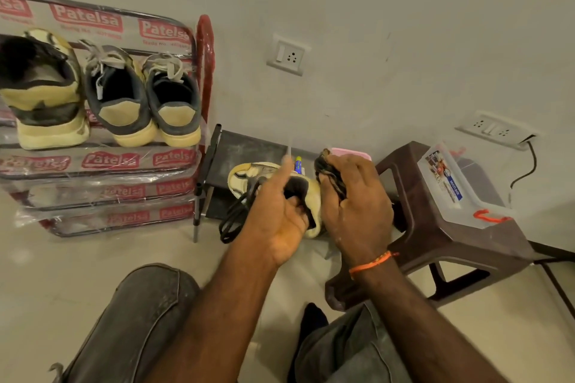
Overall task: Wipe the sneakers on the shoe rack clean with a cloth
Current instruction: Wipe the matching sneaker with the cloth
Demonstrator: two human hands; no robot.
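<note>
**Mina:** Where is the shoe he is cleaning?

**Tom:** The cream and black sneaker [306,196] is up off the floor, between his two hands, in front of a little dark shelf [249,149]. His left hand [277,218] holds it with the fingers curled inside the opening and the thumb sticking up. Black laces [233,221] hang down from it.

**Mina:** And the cloth?

**Tom:** The dark striped cloth [331,179] is bunched up in his right hand [354,205]. The fingers are wrapped round it and it is pushed against the side of the shoe.

**Mina:** Where are the other shoes?

**Tom:** Three sneakers [124,96] sit on the top of the shoe rack [102,177] on the left, heels facing us. The rack is wrapped in plastic with red labels.

**Mina:** What is on the right?

**Tom:** A brown plastic stool [435,239] with a clear box [451,186] on top. A wall socket [287,54] is above the shelf.
</note>
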